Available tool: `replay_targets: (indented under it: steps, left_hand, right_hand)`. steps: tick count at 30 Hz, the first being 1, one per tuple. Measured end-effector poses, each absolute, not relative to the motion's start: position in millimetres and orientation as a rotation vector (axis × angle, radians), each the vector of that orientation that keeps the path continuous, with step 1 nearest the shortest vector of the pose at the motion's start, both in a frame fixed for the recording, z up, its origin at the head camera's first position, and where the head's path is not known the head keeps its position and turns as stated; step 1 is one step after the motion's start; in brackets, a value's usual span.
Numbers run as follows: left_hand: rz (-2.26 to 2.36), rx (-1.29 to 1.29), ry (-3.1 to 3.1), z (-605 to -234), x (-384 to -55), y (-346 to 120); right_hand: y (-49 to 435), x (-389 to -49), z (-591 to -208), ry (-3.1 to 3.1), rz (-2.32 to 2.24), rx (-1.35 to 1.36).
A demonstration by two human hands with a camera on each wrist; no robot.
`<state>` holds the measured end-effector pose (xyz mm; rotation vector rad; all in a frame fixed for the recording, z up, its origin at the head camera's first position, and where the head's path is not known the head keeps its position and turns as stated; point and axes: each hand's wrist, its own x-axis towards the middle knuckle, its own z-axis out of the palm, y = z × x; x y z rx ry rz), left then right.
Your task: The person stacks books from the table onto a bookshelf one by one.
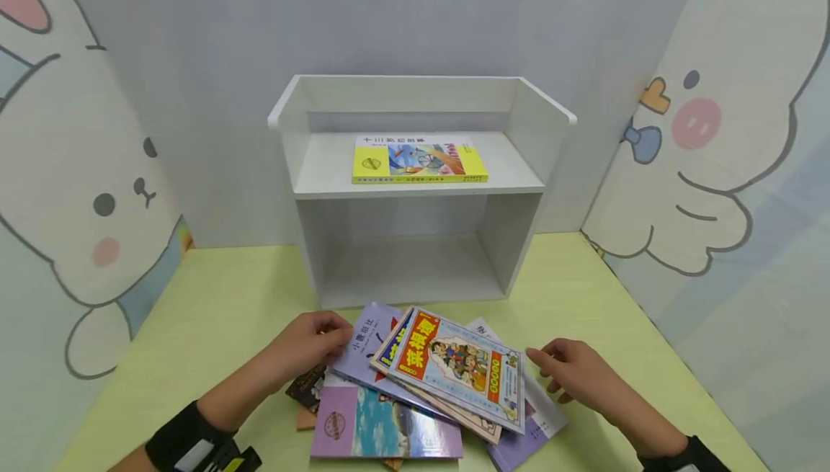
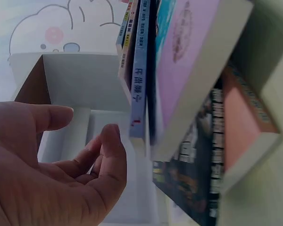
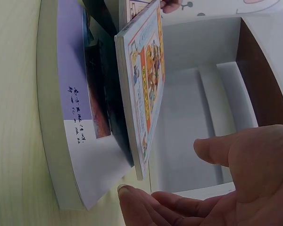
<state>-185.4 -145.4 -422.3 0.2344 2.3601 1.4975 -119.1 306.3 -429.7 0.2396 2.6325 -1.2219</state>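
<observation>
A loose pile of several books lies in front of the shelf. On top is a light-blue comic-style book (image 1: 447,367), overlapping another cream-edged book. Under these are a lilac-blue book (image 1: 364,339), a book with a purple and sea-picture cover (image 1: 382,425), and a white-and-purple book (image 1: 541,425). My left hand (image 1: 318,346) is at the lilac-blue book's left edge; the left wrist view shows a gap between thumb and fingers. To the right of the top book, my right hand (image 1: 580,378) has its thumb and fingers apart, holding nothing.
A white two-level shelf (image 1: 415,191) stands behind the pile, with a yellow book (image 1: 421,161) lying flat on its upper level. A dark book (image 2: 191,165) and an orange book (image 2: 247,127) stick out at the pile's left. Cartoon-printed panels flank the pale green table (image 1: 227,299).
</observation>
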Motion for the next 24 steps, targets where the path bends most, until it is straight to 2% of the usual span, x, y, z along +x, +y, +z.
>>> replay_targets:
  steps: [11, 17, 24]
  left_hand:
    - [1.316, 0.424, 2.392, -406, -199, -83]
    - [1.261, 0.355, 2.312, -408, -201, -65]
    - [1.447, 0.284, 2.162, -416, -200, -65]
  right_hand:
    - [300, -124, -432, 2.489, -1.285, 0.279]
    - [289, -126, -436, 2.310, -1.516, 0.308]
    - [280, -126, -439, 2.351, -1.701, 0.385]
